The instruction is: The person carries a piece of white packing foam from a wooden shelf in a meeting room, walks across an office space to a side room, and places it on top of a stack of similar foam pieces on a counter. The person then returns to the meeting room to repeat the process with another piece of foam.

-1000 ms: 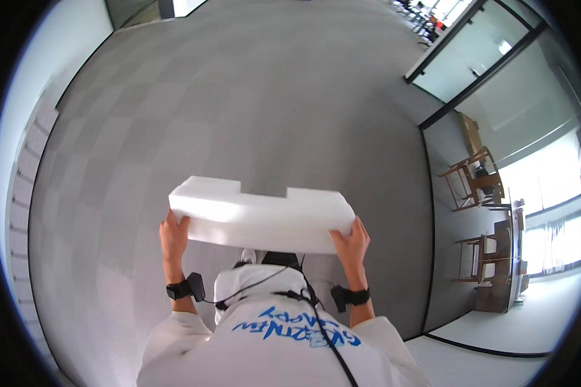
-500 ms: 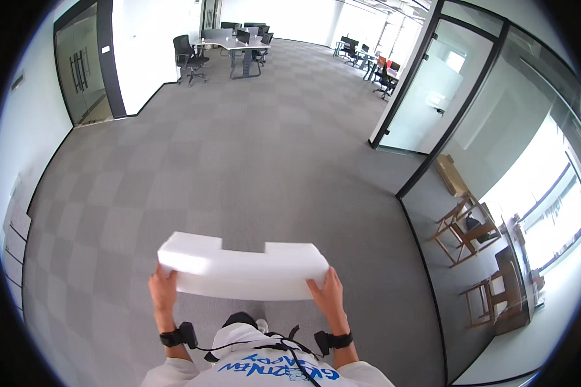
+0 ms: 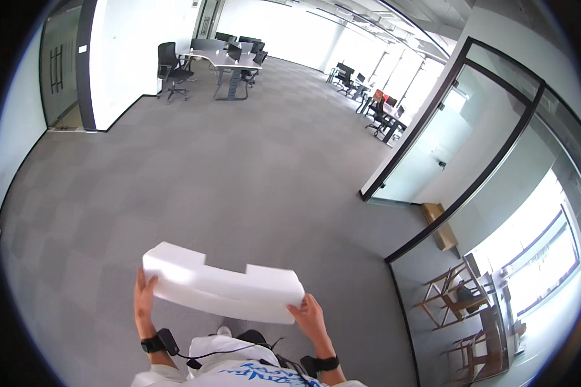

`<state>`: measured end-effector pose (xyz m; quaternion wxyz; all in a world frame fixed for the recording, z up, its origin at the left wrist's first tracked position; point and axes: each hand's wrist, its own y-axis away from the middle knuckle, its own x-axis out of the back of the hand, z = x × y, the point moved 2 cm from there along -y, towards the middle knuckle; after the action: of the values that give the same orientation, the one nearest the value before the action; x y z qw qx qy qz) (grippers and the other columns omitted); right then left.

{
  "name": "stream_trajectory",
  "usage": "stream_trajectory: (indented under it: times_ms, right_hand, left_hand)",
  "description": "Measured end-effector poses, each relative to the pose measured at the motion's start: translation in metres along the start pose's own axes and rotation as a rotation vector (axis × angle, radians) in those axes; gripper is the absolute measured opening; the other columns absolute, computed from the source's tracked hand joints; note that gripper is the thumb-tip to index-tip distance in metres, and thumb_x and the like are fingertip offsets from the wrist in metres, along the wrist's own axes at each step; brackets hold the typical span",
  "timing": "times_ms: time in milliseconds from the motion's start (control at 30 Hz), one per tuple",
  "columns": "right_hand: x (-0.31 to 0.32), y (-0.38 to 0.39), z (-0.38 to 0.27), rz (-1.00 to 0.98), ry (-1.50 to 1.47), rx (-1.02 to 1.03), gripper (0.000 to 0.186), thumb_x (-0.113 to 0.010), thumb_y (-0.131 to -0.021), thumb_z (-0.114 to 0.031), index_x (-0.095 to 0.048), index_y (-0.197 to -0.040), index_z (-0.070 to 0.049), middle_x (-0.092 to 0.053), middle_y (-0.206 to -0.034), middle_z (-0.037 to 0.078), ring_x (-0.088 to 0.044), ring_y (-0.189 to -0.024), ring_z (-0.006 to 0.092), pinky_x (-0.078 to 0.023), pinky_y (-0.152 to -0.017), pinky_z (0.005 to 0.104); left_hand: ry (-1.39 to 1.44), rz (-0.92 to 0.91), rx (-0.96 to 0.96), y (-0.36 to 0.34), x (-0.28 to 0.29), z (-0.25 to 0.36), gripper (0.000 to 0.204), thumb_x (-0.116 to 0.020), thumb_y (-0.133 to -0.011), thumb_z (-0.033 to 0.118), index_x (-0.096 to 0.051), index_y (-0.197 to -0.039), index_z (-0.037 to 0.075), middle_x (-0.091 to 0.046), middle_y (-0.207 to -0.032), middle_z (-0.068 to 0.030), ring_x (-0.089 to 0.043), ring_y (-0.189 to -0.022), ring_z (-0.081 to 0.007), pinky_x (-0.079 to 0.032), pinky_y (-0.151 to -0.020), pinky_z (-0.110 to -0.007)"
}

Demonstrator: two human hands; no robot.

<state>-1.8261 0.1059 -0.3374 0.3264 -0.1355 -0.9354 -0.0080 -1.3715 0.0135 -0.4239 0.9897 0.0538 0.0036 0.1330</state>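
A long white foam piece (image 3: 221,287) with a rectangular notch in its far edge is held level in front of my body, above the grey carpet. My left hand (image 3: 144,293) grips its left end, fingers bent against the side. At the right end, my right hand (image 3: 306,315) has its thumb and fingers closed on the piece. Both wrists carry black strapped devices with cables, and my white top shows at the lower edge.
Grey carpet (image 3: 213,168) stretches ahead to desks (image 3: 229,59) with black office chairs (image 3: 173,71). A glass door (image 3: 432,142) and framed partition stand close on the right, with wooden chairs (image 3: 452,297) behind the glass. Another glass door (image 3: 61,71) is at the left.
My view has lifted from the floor to the office and desks. The glass partition has come nearer, and the foam piece sits lower and further left in the picture, still in both hands.
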Motion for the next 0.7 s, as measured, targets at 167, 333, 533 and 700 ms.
stream_trajectory:
  times_ms: [167, 333, 533, 700]
  right_hand:
    - [0.029, -0.122, 0.084, 0.283, -0.373, -0.283, 0.021, -0.077, -0.086, -0.013, -0.066, -0.097, 0.0, -0.069, -0.082, 0.006, -0.063, -0.075, 0.0101, -0.051, -0.068, 0.027]
    - [0.018, -0.303, 0.137, 0.261, -0.323, -0.363, 0.019, -0.075, -0.085, -0.009, -0.068, -0.099, 0.002, -0.07, -0.086, 0.004, -0.063, -0.079, 0.0099, -0.051, -0.072, 0.0261]
    - [0.024, -0.572, 0.099, 0.25, -0.421, -0.039, 0.018, -0.075, -0.083, -0.01, -0.065, -0.093, 0.0, -0.061, -0.085, 0.006, -0.056, -0.082, 0.0115, -0.047, -0.072, 0.0269]
    - [0.004, -0.8, 0.104, 0.203, -0.622, 0.145, 0.019, -0.059, -0.096, -0.007, -0.064, -0.112, 0.002, -0.064, -0.108, 0.006, -0.056, -0.109, 0.0136, -0.045, -0.09, 0.0297]
  left_hand:
    - [-0.547, -0.377, -0.184, -0.171, -0.182, 0.096, 0.046, -0.054, -0.099, 0.039, -0.055, -0.121, -0.001, -0.065, -0.117, -0.0254, -0.064, -0.109, -0.0407, -0.049, -0.087, -0.048]
    - [-0.743, -0.332, -0.296, -0.331, -0.312, 0.106, 0.028, -0.06, -0.096, 0.027, -0.054, -0.103, 0.0, -0.065, -0.086, -0.0248, -0.059, -0.084, -0.0505, -0.049, -0.07, -0.048]
    - [-0.274, -0.154, -0.368, -0.512, -0.352, 0.087, 0.036, -0.064, -0.094, 0.025, -0.057, -0.12, 0.001, -0.07, -0.103, -0.0186, -0.067, -0.1, -0.0308, -0.05, -0.084, -0.041]
    - [0.214, -0.175, -0.357, -0.661, -0.374, 0.079, 0.032, -0.056, -0.098, 0.012, -0.057, -0.128, -0.001, -0.062, -0.122, -0.0061, -0.058, -0.105, -0.014, -0.047, -0.089, -0.032]
